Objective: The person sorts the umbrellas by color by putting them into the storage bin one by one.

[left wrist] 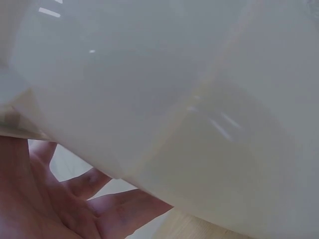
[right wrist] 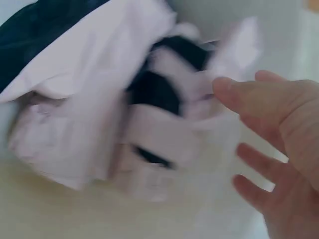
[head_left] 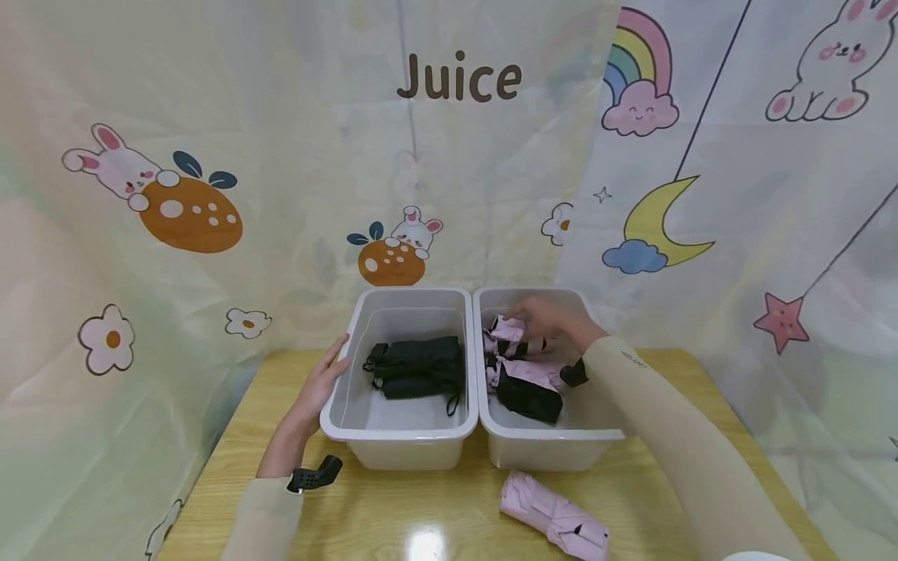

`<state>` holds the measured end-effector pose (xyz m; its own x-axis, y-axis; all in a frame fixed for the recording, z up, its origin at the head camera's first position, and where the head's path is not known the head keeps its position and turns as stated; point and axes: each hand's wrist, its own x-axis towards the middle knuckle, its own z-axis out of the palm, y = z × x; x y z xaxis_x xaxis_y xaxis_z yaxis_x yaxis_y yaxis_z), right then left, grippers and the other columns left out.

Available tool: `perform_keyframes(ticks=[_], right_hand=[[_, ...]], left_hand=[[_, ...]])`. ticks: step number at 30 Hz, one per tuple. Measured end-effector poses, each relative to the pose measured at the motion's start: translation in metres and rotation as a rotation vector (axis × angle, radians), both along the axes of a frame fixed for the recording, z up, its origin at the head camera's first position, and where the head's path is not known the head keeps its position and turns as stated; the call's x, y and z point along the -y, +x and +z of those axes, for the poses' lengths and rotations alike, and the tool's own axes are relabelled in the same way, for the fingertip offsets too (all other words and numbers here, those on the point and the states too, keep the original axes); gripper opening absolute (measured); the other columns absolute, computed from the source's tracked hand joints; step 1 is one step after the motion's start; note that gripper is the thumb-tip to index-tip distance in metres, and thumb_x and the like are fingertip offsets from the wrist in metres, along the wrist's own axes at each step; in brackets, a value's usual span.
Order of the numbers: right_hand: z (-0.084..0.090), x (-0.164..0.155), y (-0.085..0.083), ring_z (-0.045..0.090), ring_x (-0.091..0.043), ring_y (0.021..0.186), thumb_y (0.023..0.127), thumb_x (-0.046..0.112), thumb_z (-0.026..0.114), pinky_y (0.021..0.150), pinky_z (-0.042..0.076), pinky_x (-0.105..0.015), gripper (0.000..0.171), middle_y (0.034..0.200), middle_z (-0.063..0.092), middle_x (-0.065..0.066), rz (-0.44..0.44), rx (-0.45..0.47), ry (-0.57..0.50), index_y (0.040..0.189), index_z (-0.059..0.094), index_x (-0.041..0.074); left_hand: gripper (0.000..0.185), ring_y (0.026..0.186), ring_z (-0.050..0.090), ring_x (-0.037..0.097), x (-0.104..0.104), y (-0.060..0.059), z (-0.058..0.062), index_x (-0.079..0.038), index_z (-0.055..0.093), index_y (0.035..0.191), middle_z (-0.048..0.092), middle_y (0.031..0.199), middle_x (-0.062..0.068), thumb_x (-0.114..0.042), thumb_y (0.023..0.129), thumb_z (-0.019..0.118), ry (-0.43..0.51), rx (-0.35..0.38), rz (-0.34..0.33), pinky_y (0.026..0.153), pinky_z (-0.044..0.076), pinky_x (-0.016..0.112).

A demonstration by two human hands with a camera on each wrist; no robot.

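My left hand (head_left: 324,387) lies along the left side of the left grey-white bin (head_left: 400,435); in the left wrist view its fingers (left wrist: 132,209) extend loosely against the outer wall. Black folded fabric bundles (head_left: 421,366), one with a cord loop, lie in that bin. Inside the right bin (head_left: 547,434), my right hand (head_left: 550,319) is over a pink-and-black fabric bundle (head_left: 508,329). The right wrist view shows thumb and fingers apart beside a pink flap (right wrist: 239,47); blur hides whether they touch. Another pink bundle (head_left: 529,372) with a black part (head_left: 529,399) lies nearer.
Both bins stand side by side on a wooden table (head_left: 351,514). A rolled pink fabric bundle (head_left: 554,516) lies in front of the right bin. Behind hangs a printed curtain (head_left: 484,179) with cartoon rabbits and the word Juice.
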<state>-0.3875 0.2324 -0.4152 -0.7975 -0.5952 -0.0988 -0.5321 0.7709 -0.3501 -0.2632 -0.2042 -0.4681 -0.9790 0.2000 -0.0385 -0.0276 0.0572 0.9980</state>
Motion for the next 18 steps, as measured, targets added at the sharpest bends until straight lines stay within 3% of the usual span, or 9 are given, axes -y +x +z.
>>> perform_keyframes(ticks=[3, 8, 11, 13, 18], right_hand=[[0.024, 0.0, 0.01, 0.053, -0.03, 0.118, 0.084, 0.009, 0.075, 0.088, 0.049, -0.044, 0.049, 0.133, 0.058, -0.006, -0.016, 0.027, 0.0, 0.131, 0.063, 0.012], [0.068, 0.0, 0.046, 0.052, -0.038, 0.12, 0.09, 0.013, 0.07, 0.093, 0.046, -0.05, 0.043, 0.134, 0.057, -0.009, 0.051, 0.06, -0.128, 0.132, 0.061, 0.012], [0.089, 0.0, 0.079, 0.056, -0.03, 0.116, 0.092, 0.017, 0.069, 0.092, 0.047, -0.048, 0.04, 0.13, 0.06, -0.005, 0.099, 0.027, -0.191, 0.131, 0.062, 0.014], [0.099, -0.001, 0.104, 0.058, -0.023, 0.111, 0.092, 0.022, 0.069, 0.089, 0.049, -0.044, 0.037, 0.125, 0.062, -0.001, 0.15, -0.044, -0.206, 0.129, 0.064, 0.015], [0.106, -0.002, 0.172, 0.059, -0.012, 0.102, 0.092, 0.031, 0.069, 0.08, 0.051, -0.035, 0.032, 0.117, 0.063, 0.011, 0.241, -0.189, -0.196, 0.123, 0.066, 0.023]], left_hand=[[0.056, 0.132, 0.035, 0.042, 0.0, 0.0, 0.001, -0.028, 0.014, 0.158, 0.015, 0.159, 0.012, -0.034, 0.106, 0.037, 0.009, 0.009, 0.002, 0.097, 0.04, 0.057], [0.057, 0.133, 0.035, 0.041, -0.001, 0.0, 0.004, -0.028, 0.013, 0.158, 0.013, 0.16, 0.012, -0.034, 0.106, 0.037, -0.004, 0.015, 0.01, 0.096, 0.042, 0.051], [0.057, 0.132, 0.036, 0.041, 0.0, -0.001, 0.004, -0.027, 0.013, 0.158, 0.014, 0.16, 0.012, -0.034, 0.106, 0.038, -0.012, 0.006, 0.014, 0.095, 0.043, 0.049], [0.057, 0.131, 0.036, 0.041, 0.001, -0.002, 0.003, -0.027, 0.014, 0.158, 0.015, 0.159, 0.013, -0.034, 0.106, 0.038, -0.014, 0.001, 0.015, 0.095, 0.043, 0.05], [0.057, 0.131, 0.036, 0.04, 0.002, -0.002, 0.002, -0.027, 0.015, 0.157, 0.016, 0.159, 0.013, -0.034, 0.106, 0.039, -0.016, 0.003, 0.013, 0.096, 0.042, 0.052]])
